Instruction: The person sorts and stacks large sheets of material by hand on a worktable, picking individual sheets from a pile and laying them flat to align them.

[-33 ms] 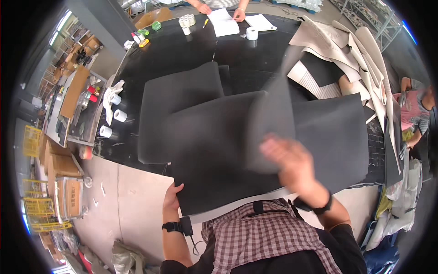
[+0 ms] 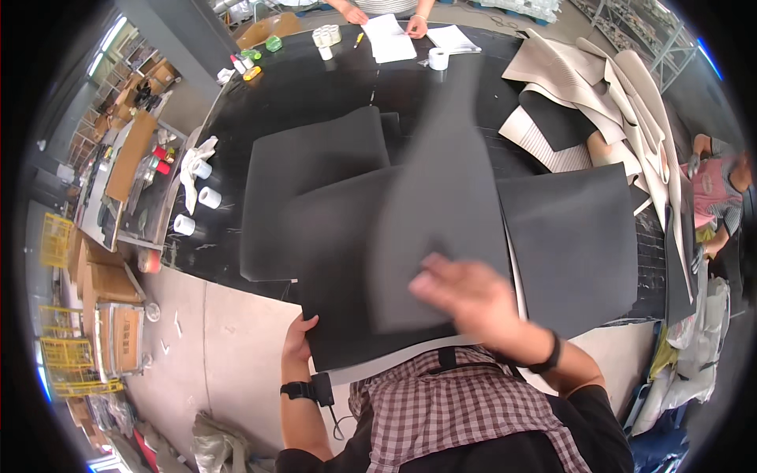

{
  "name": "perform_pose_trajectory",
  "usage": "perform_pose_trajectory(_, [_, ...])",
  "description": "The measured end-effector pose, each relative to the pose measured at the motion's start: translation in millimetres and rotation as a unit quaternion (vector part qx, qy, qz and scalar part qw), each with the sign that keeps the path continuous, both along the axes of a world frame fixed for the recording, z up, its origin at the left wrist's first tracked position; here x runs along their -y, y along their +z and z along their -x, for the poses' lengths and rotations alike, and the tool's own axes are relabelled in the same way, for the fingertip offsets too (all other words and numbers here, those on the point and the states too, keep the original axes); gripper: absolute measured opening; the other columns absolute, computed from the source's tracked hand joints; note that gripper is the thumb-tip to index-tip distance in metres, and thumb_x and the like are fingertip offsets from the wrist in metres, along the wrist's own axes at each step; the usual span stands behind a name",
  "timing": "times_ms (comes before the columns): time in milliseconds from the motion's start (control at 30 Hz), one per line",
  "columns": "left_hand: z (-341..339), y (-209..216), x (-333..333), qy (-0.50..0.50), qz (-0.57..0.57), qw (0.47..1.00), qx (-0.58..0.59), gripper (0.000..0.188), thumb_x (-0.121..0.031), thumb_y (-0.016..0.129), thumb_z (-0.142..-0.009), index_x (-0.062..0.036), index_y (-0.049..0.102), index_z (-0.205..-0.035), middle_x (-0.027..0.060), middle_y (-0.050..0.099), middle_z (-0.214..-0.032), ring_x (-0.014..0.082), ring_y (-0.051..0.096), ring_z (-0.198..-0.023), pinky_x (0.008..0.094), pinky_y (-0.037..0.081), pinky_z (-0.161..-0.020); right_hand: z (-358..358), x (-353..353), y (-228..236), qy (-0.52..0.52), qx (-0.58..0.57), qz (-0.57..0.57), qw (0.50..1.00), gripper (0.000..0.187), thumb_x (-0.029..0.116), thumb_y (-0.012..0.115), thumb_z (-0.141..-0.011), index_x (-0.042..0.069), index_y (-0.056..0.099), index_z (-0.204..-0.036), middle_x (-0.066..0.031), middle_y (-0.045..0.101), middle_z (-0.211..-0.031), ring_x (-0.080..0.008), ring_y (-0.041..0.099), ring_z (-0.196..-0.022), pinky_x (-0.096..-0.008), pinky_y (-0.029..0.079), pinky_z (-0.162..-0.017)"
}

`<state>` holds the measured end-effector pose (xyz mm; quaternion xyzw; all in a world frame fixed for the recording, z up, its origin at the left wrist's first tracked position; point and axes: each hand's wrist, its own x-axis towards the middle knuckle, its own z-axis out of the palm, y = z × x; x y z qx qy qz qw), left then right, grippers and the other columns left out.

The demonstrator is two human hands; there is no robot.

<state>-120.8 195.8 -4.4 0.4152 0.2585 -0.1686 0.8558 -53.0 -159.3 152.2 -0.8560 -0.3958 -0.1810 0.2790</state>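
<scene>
A stack of black sheets (image 2: 339,299) lies at the near edge of the table, its pale underside showing along the front. At its near left corner my left hand (image 2: 298,337) is closed on the edge, thumb on top. My right hand (image 2: 473,303), smeared by motion, is closed on a lifted black sheet (image 2: 441,181). That sheet is bent up and blurred, its narrow far end standing over the table. Another black sheet (image 2: 572,244) lies to the right, and more black sheets (image 2: 315,158) lie beyond on the left.
A heap of beige and black material (image 2: 568,79) covers the far right of the black table (image 2: 307,87). White rolls (image 2: 209,197) stand along the left edge. Across the table, a person's hands (image 2: 416,27) touch white papers (image 2: 390,39). Another person (image 2: 714,193) stands at right.
My right hand has moved left, bringing the lifted sheet over the stack. More of the right-hand sheet and a pale strip along its left edge now show. My left hand stays in place.
</scene>
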Motion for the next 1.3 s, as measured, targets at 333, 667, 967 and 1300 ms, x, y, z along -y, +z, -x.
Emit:
perform_pose_trajectory(333, [-4.9,-0.2,16.2,0.005,0.015,1.0,-0.008,0.069,-0.055,0.039,-0.088,0.0019,0.038,-0.127,0.0147,0.049,-0.123,0.0288,0.047,-0.115,0.0391,0.042,-0.093,8.1,-47.0,-126.3,0.247,-0.411,0.066,0.875,0.05,0.041,0.051,-0.087,0.007,0.049,-0.124,-0.0215,0.042,-0.129,-0.0343,0.037,-0.122,-0.0436,0.029,-0.101])
perform_pose_trajectory(667, [-17.5,36.5,47.5,-0.119,-0.592,0.787,0.128,0.047,-0.009,0.065,-0.075,0.0042,0.045,-0.116,0.0137,0.062,-0.097,0.0202,0.059,-0.09,0.0312,0.045,-0.08,-52.8,83.8,-176.5,-0.22,-0.578,-0.324,0.716,0.035,0.025,0.054,-0.087,-0.004,0.054,-0.108,-0.0132,0.059,-0.093,-0.0163,0.057,-0.088,-0.0279,0.046,-0.076])
perform_pose_trajectory(967, [-95.3,172.7,-40.8,-0.016,-0.455,0.869,0.195,0.045,-0.008,0.064,-0.076,0.003,0.047,-0.116,0.0106,0.058,-0.105,0.0203,0.055,-0.094,0.032,0.044,-0.084,-94.7,-7.3,-38.5,-0.166,-0.409,-0.4,0.803,0.023,0.019,0.052,-0.09,-0.002,0.057,-0.095,-0.0007,0.056,-0.079,-0.0068,0.05,-0.074,-0.0219,0.042,-0.067])
perform_pose_trajectory(1300, [-212.9,1.9,-176.4,-0.092,-0.565,0.818,0.057,0.059,-0.021,0.069,-0.075,0.0081,0.042,-0.118,0.0175,0.054,-0.111,0.0269,0.051,-0.103,0.0355,0.037,-0.093,-181.0,-57.0,-180.9,-0.324,-0.414,-0.276,0.804,0.022,0.015,0.054,-0.082,0.004,0.062,-0.099,-0.0095,0.065,-0.085,-0.0179,0.061,-0.078,-0.0296,0.048,-0.071])
